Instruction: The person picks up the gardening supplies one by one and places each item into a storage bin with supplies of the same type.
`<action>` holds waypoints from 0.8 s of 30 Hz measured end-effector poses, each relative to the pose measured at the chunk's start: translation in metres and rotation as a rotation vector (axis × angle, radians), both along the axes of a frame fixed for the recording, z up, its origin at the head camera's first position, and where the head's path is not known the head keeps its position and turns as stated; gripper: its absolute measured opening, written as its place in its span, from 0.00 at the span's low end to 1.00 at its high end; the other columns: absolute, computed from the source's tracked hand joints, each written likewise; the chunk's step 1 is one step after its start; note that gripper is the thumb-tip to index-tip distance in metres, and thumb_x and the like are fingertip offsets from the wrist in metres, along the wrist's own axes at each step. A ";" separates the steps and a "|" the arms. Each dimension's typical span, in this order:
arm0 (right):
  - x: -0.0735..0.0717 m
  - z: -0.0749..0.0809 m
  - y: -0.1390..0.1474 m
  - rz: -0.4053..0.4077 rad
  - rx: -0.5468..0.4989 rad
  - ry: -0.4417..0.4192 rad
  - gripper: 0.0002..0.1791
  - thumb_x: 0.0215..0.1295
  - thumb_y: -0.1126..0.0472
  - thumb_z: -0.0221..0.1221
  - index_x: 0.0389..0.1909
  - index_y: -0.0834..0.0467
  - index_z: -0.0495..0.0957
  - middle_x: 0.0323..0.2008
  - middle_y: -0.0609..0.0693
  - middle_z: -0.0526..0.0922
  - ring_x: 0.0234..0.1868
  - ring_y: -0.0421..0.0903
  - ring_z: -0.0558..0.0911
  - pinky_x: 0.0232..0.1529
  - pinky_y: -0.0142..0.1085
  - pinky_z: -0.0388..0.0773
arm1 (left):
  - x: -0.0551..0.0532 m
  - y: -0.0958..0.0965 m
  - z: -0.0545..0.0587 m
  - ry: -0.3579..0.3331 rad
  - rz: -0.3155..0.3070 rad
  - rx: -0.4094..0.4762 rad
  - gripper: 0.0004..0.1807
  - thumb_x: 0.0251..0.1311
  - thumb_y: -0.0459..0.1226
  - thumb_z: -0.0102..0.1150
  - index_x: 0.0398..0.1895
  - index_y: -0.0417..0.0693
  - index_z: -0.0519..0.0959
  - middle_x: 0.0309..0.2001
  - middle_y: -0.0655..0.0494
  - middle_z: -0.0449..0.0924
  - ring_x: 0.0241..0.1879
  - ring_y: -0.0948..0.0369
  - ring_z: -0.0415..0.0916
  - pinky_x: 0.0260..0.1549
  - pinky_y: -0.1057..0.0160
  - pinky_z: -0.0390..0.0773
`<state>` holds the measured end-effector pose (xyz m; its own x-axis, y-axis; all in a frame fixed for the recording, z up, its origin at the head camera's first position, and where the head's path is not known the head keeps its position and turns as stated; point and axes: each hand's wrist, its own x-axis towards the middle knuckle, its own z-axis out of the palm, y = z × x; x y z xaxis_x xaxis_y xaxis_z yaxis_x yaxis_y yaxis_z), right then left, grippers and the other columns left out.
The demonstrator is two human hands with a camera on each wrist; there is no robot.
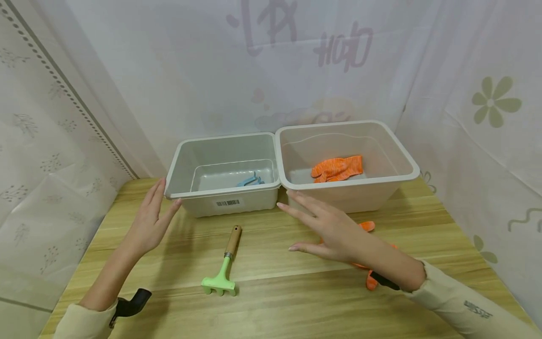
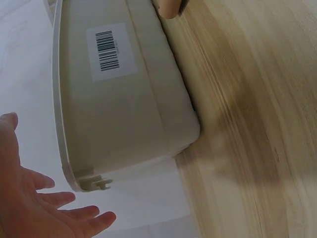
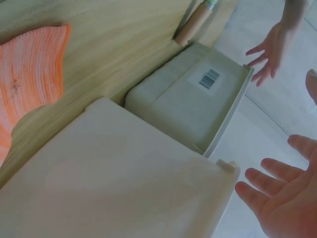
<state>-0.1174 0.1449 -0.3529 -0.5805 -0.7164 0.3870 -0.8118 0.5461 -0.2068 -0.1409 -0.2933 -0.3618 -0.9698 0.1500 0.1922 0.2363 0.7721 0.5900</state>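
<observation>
Hovering: left hand (image 1: 149,223) by barcoded bin (image 1: 256,201); right hand (image 1: 329,230) by paler bin (image 1: 355,197).

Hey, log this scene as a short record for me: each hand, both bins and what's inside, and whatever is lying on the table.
Left hand: near the front left corner of the left bin, holding nothing
Right hand: in front of the right bin, holding nothing
Left bin: barcode label on its front; a blue item inside, exact kind unclear
Right bin: orange glove inside
Table: hand rake with green head and wooden handle; another orange item, partly hidden by the right arm
</observation>
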 end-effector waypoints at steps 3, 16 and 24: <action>-0.001 -0.001 -0.002 0.006 0.010 0.002 0.47 0.71 0.35 0.64 0.84 0.46 0.58 0.83 0.56 0.61 0.81 0.56 0.68 0.73 0.55 0.77 | -0.001 0.000 0.000 0.008 0.003 0.005 0.43 0.84 0.50 0.43 0.87 0.38 0.38 0.84 0.27 0.42 0.81 0.25 0.44 0.71 0.18 0.51; -0.004 -0.007 -0.016 0.019 0.035 -0.028 0.47 0.69 0.39 0.68 0.83 0.47 0.60 0.81 0.58 0.66 0.77 0.58 0.74 0.70 0.56 0.80 | -0.008 0.004 -0.005 0.017 0.069 0.041 0.41 0.84 0.50 0.41 0.86 0.35 0.42 0.83 0.27 0.46 0.79 0.26 0.49 0.68 0.19 0.59; -0.007 -0.013 -0.025 0.024 0.042 -0.073 0.45 0.72 0.39 0.65 0.84 0.47 0.60 0.81 0.56 0.65 0.77 0.57 0.74 0.70 0.54 0.80 | -0.013 0.004 -0.013 0.047 0.065 0.060 0.40 0.85 0.49 0.38 0.85 0.33 0.42 0.82 0.24 0.47 0.79 0.25 0.48 0.71 0.20 0.56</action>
